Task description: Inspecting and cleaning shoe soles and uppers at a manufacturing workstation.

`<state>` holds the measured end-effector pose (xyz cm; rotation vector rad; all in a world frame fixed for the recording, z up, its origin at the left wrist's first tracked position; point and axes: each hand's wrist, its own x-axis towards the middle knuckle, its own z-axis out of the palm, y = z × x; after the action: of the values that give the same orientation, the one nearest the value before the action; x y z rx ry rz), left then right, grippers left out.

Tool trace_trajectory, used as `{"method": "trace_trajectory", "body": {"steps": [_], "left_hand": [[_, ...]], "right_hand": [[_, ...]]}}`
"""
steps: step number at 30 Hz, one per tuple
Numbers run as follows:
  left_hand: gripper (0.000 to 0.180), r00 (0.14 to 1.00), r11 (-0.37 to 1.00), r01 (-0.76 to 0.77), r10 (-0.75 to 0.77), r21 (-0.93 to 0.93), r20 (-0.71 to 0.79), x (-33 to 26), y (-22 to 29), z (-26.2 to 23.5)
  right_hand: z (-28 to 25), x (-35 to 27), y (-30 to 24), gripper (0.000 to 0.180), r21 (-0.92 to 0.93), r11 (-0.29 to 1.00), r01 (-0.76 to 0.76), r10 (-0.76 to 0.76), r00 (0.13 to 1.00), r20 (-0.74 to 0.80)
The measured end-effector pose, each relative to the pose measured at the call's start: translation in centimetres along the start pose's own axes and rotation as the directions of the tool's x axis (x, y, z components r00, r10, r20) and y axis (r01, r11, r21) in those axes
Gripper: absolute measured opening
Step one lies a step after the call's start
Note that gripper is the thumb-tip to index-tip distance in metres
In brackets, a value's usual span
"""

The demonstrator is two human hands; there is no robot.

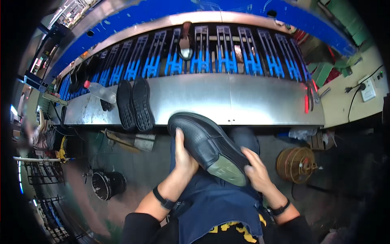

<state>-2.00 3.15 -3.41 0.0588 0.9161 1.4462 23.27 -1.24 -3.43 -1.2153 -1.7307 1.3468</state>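
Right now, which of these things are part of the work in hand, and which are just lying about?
In hand:
black shoe
left hand
right hand

Lying about:
pair of shoes, soles up
plastic bottle
wire fan
black bucket

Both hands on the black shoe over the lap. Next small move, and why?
Probably lift the black shoe forward onto the bare steel shelf, beside the pair of shoes lying sole-up there. The left hand cups its side and the right hand steadies the heel end, so it is held at both ends, and the shelf edge sits just past the toe.
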Motion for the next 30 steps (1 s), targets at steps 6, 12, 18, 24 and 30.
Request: {"method": "trace_trajectory", "body": {"steps": [6,12,18,24,30], "left_hand": [[0.084,0.612,-0.131,-0.790,-0.244,0.599,0.753,-3.5,-0.2,-2.7],[0.095,0.364,0.205,-0.882,-0.277,0.425,0.889,2.9,-5.5,-1.4],[0.087,0.812,0.635,-0.416,-0.064,0.651,0.580,12.0,1.4,0.8],[0.048,0.896,0.683,-0.415,0.421,0.601,0.141,30.2,18.3,5.8],[0.035,0.588,-0.539,-0.384,0.483,0.749,0.649,47.7,28.9,-8.1]], "right_hand": [[-5.3,-2.7,-0.8,0.047,0.090,0.996,0.016,0.032,0.861,-0.507],[-4.4,1.5,3.4,0.047,0.113,0.985,-0.134,0.174,0.800,-0.573],[-6.5,21.8,2.0,0.070,0.591,0.804,-0.062,0.180,0.973,-0.143],[2.7,46.8,5.4,0.072,-0.632,0.763,0.135,-0.329,0.923,-0.201],[11.4,57.3,1.0,0.053,-0.556,0.822,0.124,-0.104,0.992,0.068]]}}
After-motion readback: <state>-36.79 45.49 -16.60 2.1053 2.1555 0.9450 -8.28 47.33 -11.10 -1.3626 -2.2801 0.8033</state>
